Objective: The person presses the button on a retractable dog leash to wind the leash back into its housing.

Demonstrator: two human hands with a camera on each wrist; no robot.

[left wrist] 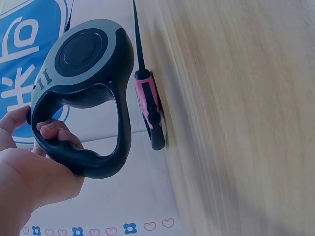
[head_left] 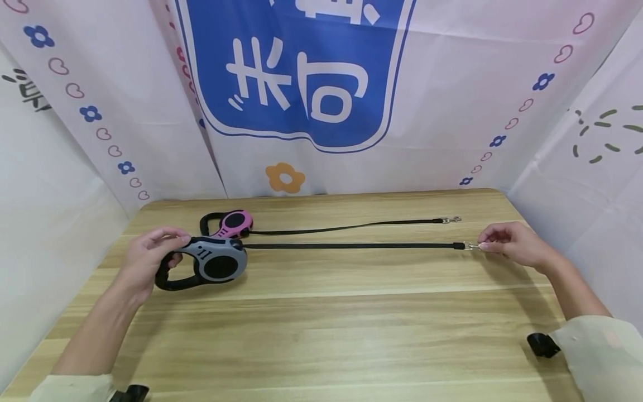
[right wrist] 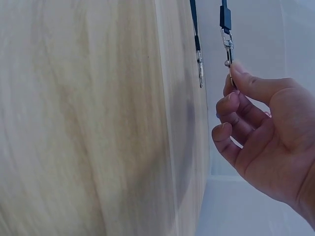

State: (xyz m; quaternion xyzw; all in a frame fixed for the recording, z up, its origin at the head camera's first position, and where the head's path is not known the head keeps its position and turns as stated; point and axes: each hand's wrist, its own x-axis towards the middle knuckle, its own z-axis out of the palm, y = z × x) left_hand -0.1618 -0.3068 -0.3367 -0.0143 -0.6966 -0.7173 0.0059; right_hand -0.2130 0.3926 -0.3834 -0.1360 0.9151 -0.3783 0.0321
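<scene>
A grey-and-black retractable dog leash (head_left: 221, 267) is held above the table by my left hand (head_left: 150, 254), whose fingers curl through its handle in the left wrist view. Its black strap (head_left: 351, 245) runs straight across to the right. There my right hand (head_left: 517, 244) pinches the metal snap hook (right wrist: 229, 54) between thumb and index finger, and the other fingers are loosely bent. Behind it lies a pink-and-black retractable leash (head_left: 237, 220) on the table. The strap of that one (head_left: 346, 227) is pulled out to the right and ends in a metal clip (head_left: 452, 220).
The wooden table (head_left: 321, 335) reaches back to a printed cloth (head_left: 437, 111) with a blue sign. White cloth walls stand at the left (head_left: 45, 184) and right (head_left: 593, 206). Black devices show at the left cuff (head_left: 132, 393) and right cuff (head_left: 543, 345).
</scene>
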